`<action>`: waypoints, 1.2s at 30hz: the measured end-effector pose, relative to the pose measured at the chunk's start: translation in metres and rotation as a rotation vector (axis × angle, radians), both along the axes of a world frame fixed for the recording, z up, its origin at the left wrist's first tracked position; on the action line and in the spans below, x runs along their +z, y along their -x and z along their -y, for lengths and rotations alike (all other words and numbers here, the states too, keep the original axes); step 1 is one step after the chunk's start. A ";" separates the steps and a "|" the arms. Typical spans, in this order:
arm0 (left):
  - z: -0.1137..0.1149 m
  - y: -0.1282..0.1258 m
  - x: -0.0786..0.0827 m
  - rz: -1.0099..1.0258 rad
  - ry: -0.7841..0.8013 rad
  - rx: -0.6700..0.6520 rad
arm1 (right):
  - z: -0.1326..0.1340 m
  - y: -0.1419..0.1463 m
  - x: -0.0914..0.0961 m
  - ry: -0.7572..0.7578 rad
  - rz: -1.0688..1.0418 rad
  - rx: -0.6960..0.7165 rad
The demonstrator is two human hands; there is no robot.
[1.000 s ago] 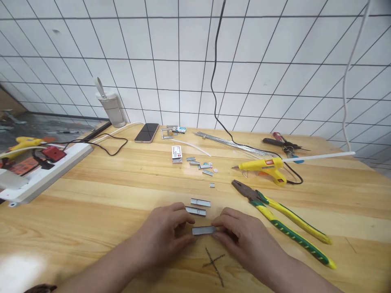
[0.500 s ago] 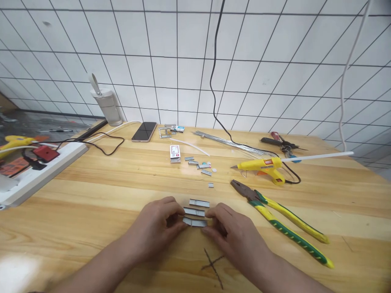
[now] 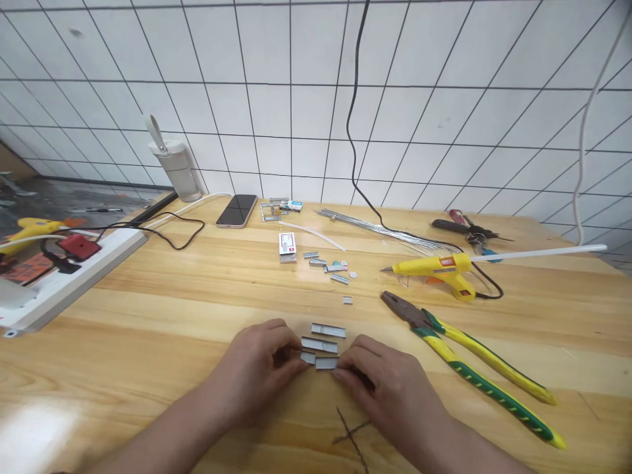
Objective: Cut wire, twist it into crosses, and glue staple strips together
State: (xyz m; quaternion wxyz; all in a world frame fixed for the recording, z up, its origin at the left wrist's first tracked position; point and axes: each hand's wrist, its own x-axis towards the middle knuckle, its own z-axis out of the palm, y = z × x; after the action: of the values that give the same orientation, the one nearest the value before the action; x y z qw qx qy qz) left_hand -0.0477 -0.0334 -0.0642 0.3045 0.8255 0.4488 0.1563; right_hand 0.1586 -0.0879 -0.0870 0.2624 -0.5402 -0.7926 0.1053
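My left hand (image 3: 269, 355) pinches a short piece of a staple strip (image 3: 307, 357) between thumb and forefinger. My right hand (image 3: 378, 375) is closed on the outer end of a longer staple strip piece (image 3: 326, 363). The two pieces lie end to end, with a narrow gap between them. Just beyond them rests a middle staple strip (image 3: 320, 345), close to my left fingertips. Behind that lies another staple strip (image 3: 328, 330), roughly parallel. A small staple piece (image 3: 347, 300) sits farther back. Nearer me, a dark cross (image 3: 349, 431) is marked on the wooden table (image 3: 148, 368).
Green-and-yellow pliers (image 3: 469, 362) lie at the right, below a yellow glue gun (image 3: 434, 266). Several loose staple strips (image 3: 318, 263) lie by a small staple box (image 3: 287, 247). Behind are a phone (image 3: 237, 211), metal rods (image 3: 380, 230) and a cup (image 3: 178, 171). A power strip (image 3: 83, 276) stands left.
The nearest strip, bent at a joint before, now shows as two separate pieces with a gap. My right hand has moved slightly right. The whole view has shifted a little.
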 end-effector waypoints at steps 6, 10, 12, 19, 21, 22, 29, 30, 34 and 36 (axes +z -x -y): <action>-0.003 0.000 -0.001 0.014 -0.001 0.020 | -0.001 0.006 -0.002 -0.024 0.013 -0.008; -0.004 0.000 0.000 0.002 -0.008 0.018 | -0.002 0.007 -0.002 -0.035 0.005 -0.009; -0.004 0.000 0.001 -0.006 -0.012 0.017 | -0.002 0.007 -0.002 -0.029 0.013 -0.008; -0.002 0.000 0.001 -0.011 -0.008 0.021 | -0.001 0.005 0.000 0.005 -0.022 0.000; -0.002 0.000 0.001 -0.011 -0.004 0.029 | -0.001 0.002 0.002 0.019 -0.075 0.002; -0.002 0.000 0.001 -0.013 -0.002 0.034 | 0.000 0.000 0.004 0.031 -0.104 0.002; -0.003 0.001 0.004 -0.001 0.008 0.021 | 0.000 -0.012 0.010 0.110 -0.139 0.047; -0.003 0.001 0.004 -0.004 0.005 0.021 | 0.000 -0.011 0.010 0.106 -0.139 0.051; -0.001 0.000 0.005 -0.034 0.007 0.029 | -0.001 -0.008 0.010 0.086 -0.135 0.066; 0.000 0.000 0.004 -0.034 0.002 0.036 | -0.002 -0.006 0.010 0.084 -0.126 0.067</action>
State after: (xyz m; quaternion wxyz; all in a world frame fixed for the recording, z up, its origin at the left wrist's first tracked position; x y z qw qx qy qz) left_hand -0.0479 -0.0330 -0.0598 0.2949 0.8195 0.4688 0.1474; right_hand 0.1642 -0.0863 -0.0766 0.2851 -0.5162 -0.7871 0.1810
